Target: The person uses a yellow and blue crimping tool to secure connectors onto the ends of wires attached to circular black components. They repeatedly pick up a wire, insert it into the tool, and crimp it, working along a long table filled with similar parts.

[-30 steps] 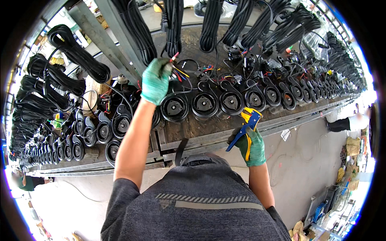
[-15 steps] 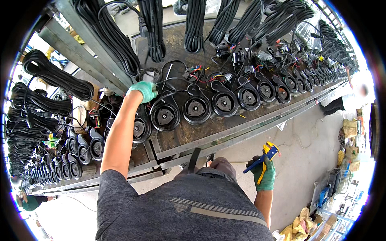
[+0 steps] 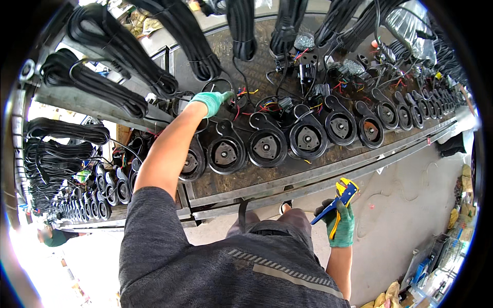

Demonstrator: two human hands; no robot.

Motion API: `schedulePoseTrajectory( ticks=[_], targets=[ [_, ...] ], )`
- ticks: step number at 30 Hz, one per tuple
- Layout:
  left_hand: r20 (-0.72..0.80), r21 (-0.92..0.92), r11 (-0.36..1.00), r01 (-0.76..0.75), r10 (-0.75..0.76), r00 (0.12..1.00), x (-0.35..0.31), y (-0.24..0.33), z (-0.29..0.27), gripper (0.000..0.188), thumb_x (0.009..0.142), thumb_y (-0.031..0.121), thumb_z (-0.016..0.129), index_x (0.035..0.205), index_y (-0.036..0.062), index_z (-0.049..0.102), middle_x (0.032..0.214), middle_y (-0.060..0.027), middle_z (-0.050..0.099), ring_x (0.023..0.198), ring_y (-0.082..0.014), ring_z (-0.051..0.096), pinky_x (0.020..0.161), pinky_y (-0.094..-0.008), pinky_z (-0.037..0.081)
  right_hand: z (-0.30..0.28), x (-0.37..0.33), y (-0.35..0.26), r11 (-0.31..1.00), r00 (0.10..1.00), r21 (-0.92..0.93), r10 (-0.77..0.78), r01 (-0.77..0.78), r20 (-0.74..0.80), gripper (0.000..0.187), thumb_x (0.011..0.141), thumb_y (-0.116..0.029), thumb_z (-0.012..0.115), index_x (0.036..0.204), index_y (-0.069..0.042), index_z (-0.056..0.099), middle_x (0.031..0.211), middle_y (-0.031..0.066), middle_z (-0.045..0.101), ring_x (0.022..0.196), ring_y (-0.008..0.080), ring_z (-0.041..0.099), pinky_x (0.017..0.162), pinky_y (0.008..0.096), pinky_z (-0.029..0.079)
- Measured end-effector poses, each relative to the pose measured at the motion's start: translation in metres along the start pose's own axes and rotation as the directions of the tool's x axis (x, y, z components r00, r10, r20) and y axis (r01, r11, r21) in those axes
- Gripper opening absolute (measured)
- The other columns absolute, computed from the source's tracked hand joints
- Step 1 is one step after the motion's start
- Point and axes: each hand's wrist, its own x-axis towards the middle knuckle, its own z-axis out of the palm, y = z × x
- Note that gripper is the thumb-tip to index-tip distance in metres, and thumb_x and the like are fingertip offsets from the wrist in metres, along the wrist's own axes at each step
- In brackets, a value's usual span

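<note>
My left hand [image 3: 210, 102], in a green glove, reaches over the bench. Its fingers are drawn together beside a small bundle of coloured wires [image 3: 246, 92]; what they hold, if anything, is hidden. Just below it stands a round black housing [image 3: 226, 154] with a narrow neck, one of a row along the bench edge. Off to the right, beyond the bench edge, my gloved right hand [image 3: 343, 226] is wrapped round a wire stripper [image 3: 341, 197] with blue and yellow handles, held in the air with its jaws upward.
Coiled black cables [image 3: 190, 46] hang over the bench [image 3: 246, 179]. A steel frame rail [image 3: 77, 102] stands to the left. Plastic bags [image 3: 411, 31] and loose wiring lie at the far right. Sacks [image 3: 387, 297] and racks are on the floor at right; another person [image 3: 54, 236] is at far left.
My left hand has moved right along the bench, from beside the cable coils to the coloured wires. The view has shifted slightly. My right hand still grips the wire stripper.
</note>
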Motion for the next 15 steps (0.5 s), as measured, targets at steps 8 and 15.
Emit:
schedulePoseTrajectory(
  ticks=[8,15],
  targets=[
    [0.291,-0.483,0.875,0.039,0.118,0.95,0.03,0.005,0.019,0.07,0.091,-0.011,0.05,0.15,0.0273,0.049,0.106,-0.0091,0.071,0.088,-0.0215,0.067,0.081,-0.04,0.054,-0.054,0.049,-0.034,0.996,0.996,0.015,0.088,-0.088,-0.02,0.042,0.097,-0.025,0.069,0.132,-0.008,0.052,0.1,0.017,0.07,0.083,0.0353,0.073,0.075,0.0511,0.062],
    [0.044,0.044,0.995,-0.095,0.093,0.995,0.037,0.03,0.02,0.039,0.086,0.006,0.064,0.124,0.0112,0.07,0.12,-0.0158,0.07,0.11,-0.0374,0.068,0.091,-0.0451,0.054,-0.064,0.068,-0.068,0.997,0.997,-0.014,0.08,-0.08,0.015,0.045,0.096,-0.026,0.071,0.132,-0.009,0.052,0.1,0.0161,0.07,0.084,0.0345,0.074,0.074,0.0491,0.063]
  ],
)
